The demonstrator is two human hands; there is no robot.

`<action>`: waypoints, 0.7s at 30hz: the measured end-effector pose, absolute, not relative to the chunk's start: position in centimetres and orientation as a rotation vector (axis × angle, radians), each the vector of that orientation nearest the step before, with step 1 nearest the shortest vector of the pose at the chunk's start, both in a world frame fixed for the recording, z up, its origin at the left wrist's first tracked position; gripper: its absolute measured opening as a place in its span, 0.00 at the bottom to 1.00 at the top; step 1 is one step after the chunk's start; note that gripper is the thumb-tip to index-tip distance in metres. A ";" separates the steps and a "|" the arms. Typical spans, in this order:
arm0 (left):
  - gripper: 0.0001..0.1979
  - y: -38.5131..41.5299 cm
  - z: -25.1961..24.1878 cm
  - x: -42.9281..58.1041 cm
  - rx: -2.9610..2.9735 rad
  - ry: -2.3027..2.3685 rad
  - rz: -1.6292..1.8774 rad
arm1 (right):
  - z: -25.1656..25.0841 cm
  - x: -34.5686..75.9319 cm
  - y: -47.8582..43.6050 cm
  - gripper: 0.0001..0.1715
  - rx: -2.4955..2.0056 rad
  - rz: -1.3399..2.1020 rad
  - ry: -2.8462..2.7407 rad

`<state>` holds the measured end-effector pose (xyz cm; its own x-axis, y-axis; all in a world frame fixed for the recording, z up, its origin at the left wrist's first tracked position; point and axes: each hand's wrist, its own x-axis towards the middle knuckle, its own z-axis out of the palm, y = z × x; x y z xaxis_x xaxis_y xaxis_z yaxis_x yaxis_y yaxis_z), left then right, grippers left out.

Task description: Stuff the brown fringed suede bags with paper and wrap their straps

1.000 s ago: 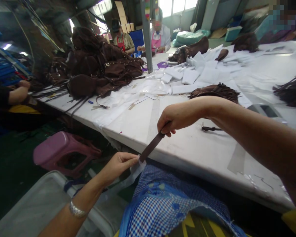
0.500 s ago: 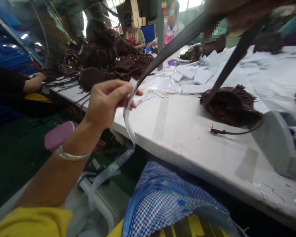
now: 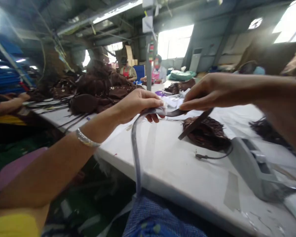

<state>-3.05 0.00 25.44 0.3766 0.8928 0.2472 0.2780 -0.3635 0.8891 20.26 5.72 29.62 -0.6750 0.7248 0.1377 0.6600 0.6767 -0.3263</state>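
Note:
In front of me, above the table, my left hand [image 3: 141, 104] pinches a dark brown strap [image 3: 174, 113] between thumb and fingers, with a bit of clear film at the fingertips. A greyish, film-covered length hangs from this hand past the table's edge toward my lap. My right hand [image 3: 206, 92] grips the same strap a short way to the right, thumb against fingers. From under it the strap slants down in front of a brown fringed bag [image 3: 218, 136], which lies on the table. A thin strap with a small buckle [image 3: 199, 156] trails from the bag.
A grey tape dispenser [image 3: 251, 171] stands on the white table [image 3: 172, 164] at right. Brown bags [image 3: 96, 89] are heaped at the back left, and white sheets lie behind my hands. Another person's arm [image 3: 8, 103] rests at far left; two people sit farther back.
My view has tilted up. My right hand has come down from the top right to the strap close beside my left hand. The strap between them has become short and nearly level.

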 end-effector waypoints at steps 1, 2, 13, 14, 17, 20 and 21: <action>0.10 0.0 24.7 -2.4 1.821 1.012 0.976 | 30.1 20.6 5.3 0.32 -1.030 0.423 -2.732; 0.11 0.0 24.1 -1.9 1.802 1.007 0.970 | 30.1 20.6 5.0 0.26 -0.931 0.500 -2.815; 0.17 -2.0 21.2 -6.1 1.957 1.412 0.971 | 23.0 20.4 6.7 0.26 -0.517 1.461 -2.785; 0.17 -2.3 20.9 -6.8 1.983 1.455 0.932 | 22.0 20.4 6.9 0.26 -0.497 1.564 -2.806; 0.19 -2.9 19.9 -8.1 1.924 1.497 0.720 | 19.4 19.4 7.3 0.25 -0.511 1.716 -2.778; 0.19 -3.2 19.2 -7.3 1.743 1.420 0.583 | 18.4 16.6 6.9 0.23 -0.564 1.683 -2.682; 0.19 -3.3 19.1 -6.7 1.707 1.398 0.588 | 18.5 15.6 6.7 0.22 -0.554 1.658 -2.680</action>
<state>-6.70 -3.28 19.15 0.2704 0.9518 -0.1450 0.5621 -0.0338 0.8264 15.60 6.72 18.46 -0.9383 0.2596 -0.2285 0.3203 0.4035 -0.8571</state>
